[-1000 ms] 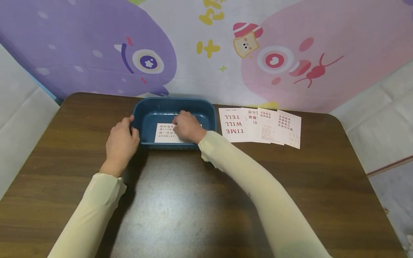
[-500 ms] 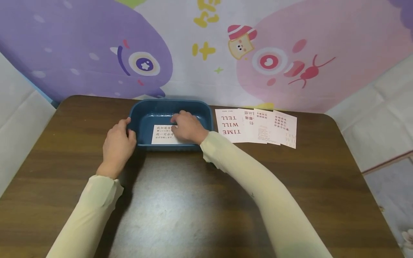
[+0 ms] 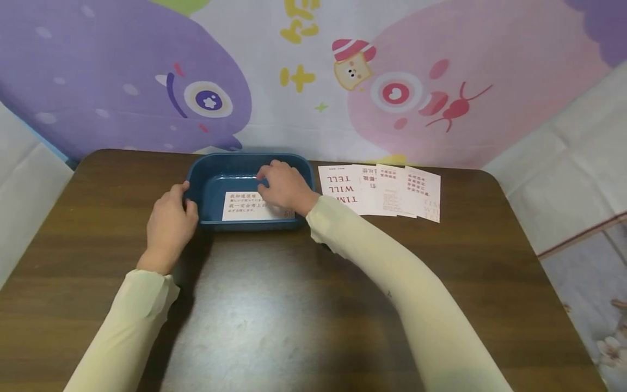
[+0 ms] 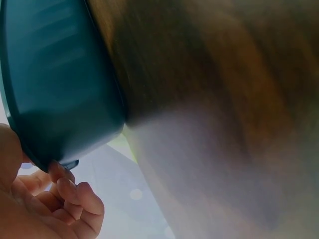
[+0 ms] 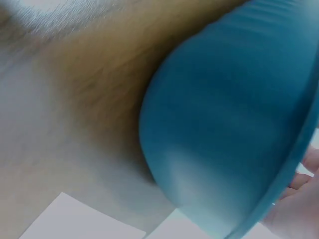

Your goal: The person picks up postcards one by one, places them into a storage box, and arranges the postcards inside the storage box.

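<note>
Card (image 3: 245, 206) partly beneath my right hand (image 3: 286, 188), fingers slightly parted, could slide askew if my left hand (image 3: 171, 223), gripping the box (image 3: 208, 196), jerks.

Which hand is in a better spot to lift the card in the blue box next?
Probably the right hand. It's over the card inside the box, hiding part of that card. The left hand is busy gripping the box's left end, farther from the card.
</note>
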